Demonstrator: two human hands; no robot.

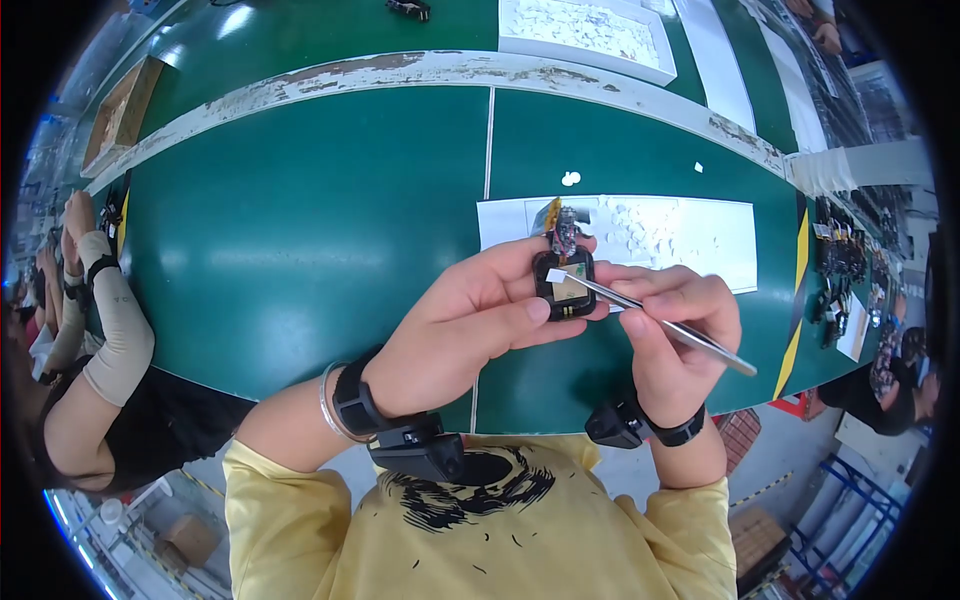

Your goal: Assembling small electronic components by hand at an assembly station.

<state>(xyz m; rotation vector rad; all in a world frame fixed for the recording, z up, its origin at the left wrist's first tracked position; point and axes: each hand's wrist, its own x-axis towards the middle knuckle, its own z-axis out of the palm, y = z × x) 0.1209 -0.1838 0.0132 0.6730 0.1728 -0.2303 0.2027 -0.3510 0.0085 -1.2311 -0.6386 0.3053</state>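
Note:
Between the fingers of my left hand (450, 315) rests a small black device casing (569, 308) with rounded corners. A tan, flat part fills its middle, and a strip of electronics with an orange flex cable (553, 213) sticks up from its far end. My right hand (685, 320) is closed around metal tweezers (690, 335). Their tips reach over the casing, where a small white square piece (557, 276) sits at the points. Whether that piece touches the tan surface, I cannot tell.
Behind my hands lies a white sheet (720, 240) with many small pale pieces on it. Tiny white bits (571, 179) are on the green table (300, 220). A white tray (590, 35) stands beyond the worn ledge (400, 70). Other people sit at left and right; a person's sleeve (115, 320) is at left.

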